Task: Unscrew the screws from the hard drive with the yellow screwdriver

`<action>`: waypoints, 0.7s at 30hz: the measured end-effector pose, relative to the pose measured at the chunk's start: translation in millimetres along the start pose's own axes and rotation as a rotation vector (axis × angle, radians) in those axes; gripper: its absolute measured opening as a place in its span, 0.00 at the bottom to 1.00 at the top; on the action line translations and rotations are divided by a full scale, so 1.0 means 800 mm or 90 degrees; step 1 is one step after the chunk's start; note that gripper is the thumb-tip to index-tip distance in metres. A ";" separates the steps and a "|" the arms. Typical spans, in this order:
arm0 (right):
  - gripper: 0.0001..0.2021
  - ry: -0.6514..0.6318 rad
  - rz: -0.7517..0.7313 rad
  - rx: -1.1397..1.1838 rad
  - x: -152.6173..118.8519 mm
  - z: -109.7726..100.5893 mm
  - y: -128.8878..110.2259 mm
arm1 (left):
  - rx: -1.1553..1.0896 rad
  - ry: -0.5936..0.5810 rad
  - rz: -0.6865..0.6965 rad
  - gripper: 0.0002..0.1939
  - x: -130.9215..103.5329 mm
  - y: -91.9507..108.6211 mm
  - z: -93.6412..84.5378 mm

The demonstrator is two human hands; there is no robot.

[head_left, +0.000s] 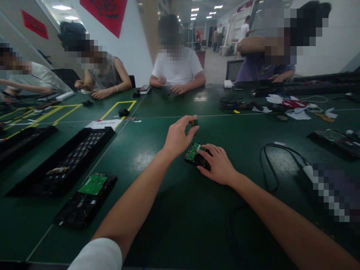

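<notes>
My left hand (180, 135) pinches a small dark piece (195, 122) between thumb and fingertips, raised just beyond a black device. That black device with a green circuit board (192, 153) lies on the green table (174, 202). My right hand (218, 163) rests over the device's right side, fingers and thumb around its edge and partly covering it. A similar black unit with a green board (92, 184) lies to the left, near the table's front, untouched.
Long black trays (70, 161) lie at the left. Cables (277, 150) and another circuit-board unit (334, 138) are at the right. Red-handled scissors (294, 104), papers and wires lie farther back. Several people sit across the table, including one in a white shirt (180, 69).
</notes>
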State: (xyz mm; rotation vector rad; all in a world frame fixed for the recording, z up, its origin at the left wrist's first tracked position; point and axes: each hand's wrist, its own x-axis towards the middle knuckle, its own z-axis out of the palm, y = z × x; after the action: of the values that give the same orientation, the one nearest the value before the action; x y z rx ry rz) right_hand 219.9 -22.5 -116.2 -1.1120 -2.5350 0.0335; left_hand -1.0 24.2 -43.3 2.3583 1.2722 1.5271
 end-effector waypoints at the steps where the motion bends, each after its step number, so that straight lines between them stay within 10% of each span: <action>1: 0.30 0.000 0.000 0.000 0.000 0.000 0.000 | 0.002 -0.001 -0.015 0.15 -0.001 0.001 0.000; 21: 0.31 0.002 0.001 0.001 0.000 0.003 0.001 | 0.070 0.002 -0.018 0.16 0.000 -0.005 0.000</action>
State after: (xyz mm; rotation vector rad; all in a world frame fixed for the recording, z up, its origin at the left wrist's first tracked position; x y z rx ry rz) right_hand 219.9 -21.7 -118.4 -1.1118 -2.5312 0.0338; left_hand -3.5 26.7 -44.8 2.3917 1.4190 1.4901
